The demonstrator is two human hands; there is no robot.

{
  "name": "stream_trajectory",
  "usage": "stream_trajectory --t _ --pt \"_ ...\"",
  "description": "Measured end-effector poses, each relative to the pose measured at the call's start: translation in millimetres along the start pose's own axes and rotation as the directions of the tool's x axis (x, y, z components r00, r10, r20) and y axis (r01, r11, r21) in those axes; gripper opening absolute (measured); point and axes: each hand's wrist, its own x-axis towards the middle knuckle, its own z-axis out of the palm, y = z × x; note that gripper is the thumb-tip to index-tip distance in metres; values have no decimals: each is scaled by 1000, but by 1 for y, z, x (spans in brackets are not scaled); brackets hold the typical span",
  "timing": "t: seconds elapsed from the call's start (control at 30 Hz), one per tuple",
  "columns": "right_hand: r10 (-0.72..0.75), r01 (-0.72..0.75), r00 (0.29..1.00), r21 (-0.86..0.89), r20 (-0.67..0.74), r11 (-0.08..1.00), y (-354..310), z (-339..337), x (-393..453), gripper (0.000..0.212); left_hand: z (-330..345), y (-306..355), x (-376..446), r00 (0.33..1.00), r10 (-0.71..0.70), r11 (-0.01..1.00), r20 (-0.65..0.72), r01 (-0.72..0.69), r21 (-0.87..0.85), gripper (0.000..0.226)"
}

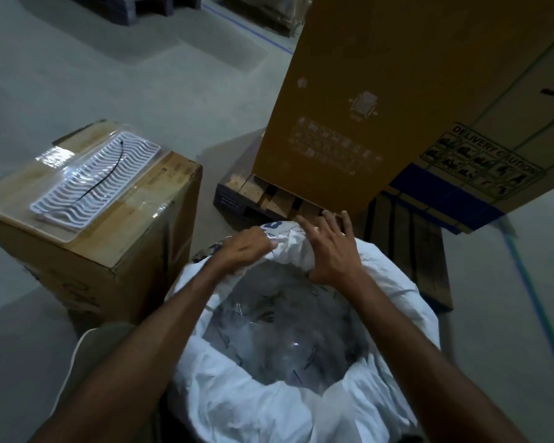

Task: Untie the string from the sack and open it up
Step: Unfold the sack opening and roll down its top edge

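Standing on the floor (77, 75) right below the camera, the white sack (243, 398) had its mouth wide open, the rim rolled outward into a thick crumpled collar. Inside it a clear plastic liner (282, 327) covered dark contents too blurred to make out. Blue print showed on the far side of the rim.

At that far edge the left hand (243, 249) was closed around a bunch of the white cloth, its fingers (263, 243) curled tightly into the folds. The right hand (330, 251) lay over the rim just beside it, thumb tucked under the roll and fingers (314, 225) loosely spread, reaching over the cloth; their tips were blurred. No string could be made out at the sack.

Left of the sack stood a taped box (125, 238), and on its top lay a white ribbed tray (93, 183) in a clear wrap with a thin black cord (106, 177) across it. Beyond the hands a tall brown carton (397, 91) with a delivery-caution label rested on a wooden pallet (263, 193).
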Motion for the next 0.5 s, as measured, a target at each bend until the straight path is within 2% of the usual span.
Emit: stream_trajectory --t 0.07,0.1,0.13,0.17,0.2,0.23,0.3,0.37,0.43,0.5 --pt "105 -108 991 35 83 994 4 10 -3 96 -6 7 -3 993 -25 951 115 59 -305 31" --pt "147 -160 981 100 124 982 4 12 -3 83 -4 9 -2 992 -20 930 125 64 -363 29" --pt "182 -206 971 159 153 966 3 11 -2 70 -1 8 2 995 -6 952 95 34 -304 24" --pt "201 -230 967 191 156 954 2 9 -2 59 3 7 4 999 20 994 35 -16 -111 24" --pt "209 -236 967 199 148 951 2 8 0 52 10 2 6 998 46 987 -51 -38 154 45" --pt "211 -237 967 199 144 951 1 6 2 49 19 -2 7 986 114 918 -124 -57 393 67" --pt "217 -258 958 241 185 936 2 1 6 55 35 -1 6 925 349 745 -151 -176 643 83" --pt "205 -304 932 338 298 891 7 -8 11 62 49 4 8 865 493 638 -100 -281 717 76" --pt "158 -355 883 409 442 841 17 -15 13 54 56 8 16 847 518 631 -115 -288 720 64" --pt "120 -379 861 466 494 800 29 -16 10 49 56 16 21 867 488 644 -102 -278 713 57"
